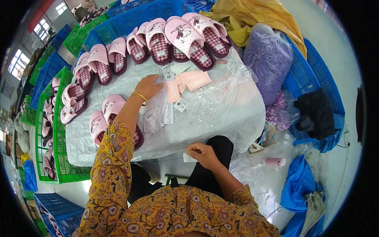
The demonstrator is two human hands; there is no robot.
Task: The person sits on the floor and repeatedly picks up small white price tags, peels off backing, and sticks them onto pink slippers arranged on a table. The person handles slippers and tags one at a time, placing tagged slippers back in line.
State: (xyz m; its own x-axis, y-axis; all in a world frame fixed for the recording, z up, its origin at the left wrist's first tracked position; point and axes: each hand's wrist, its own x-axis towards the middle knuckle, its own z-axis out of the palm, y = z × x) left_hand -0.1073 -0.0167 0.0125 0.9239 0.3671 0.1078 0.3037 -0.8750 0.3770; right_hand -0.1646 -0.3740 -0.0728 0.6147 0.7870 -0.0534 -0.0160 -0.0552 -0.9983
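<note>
My left hand (149,85) reaches over the plastic-covered table, fingers apart, beside white printed labels (168,112) and pink cards (197,80). Nothing shows in its fingers. Below the table's near edge, by my knee, my right hand (203,155) pinches a small white tag (188,158). A pair of pink slippers (97,125) with dark plaid insoles lies under my left forearm, which hides part of it. More pink slippers (157,35) stand in a curved row along the far and left edges of the table, with small labels on their insoles.
Left of the table stands a green crate (63,158) of slippers. Blue crates (114,23) sit behind. To the right are a bag of purple pieces (268,59), a yellow cloth (260,15) and a dark cloth (316,112). A pink thread spool (275,162) lies lower right.
</note>
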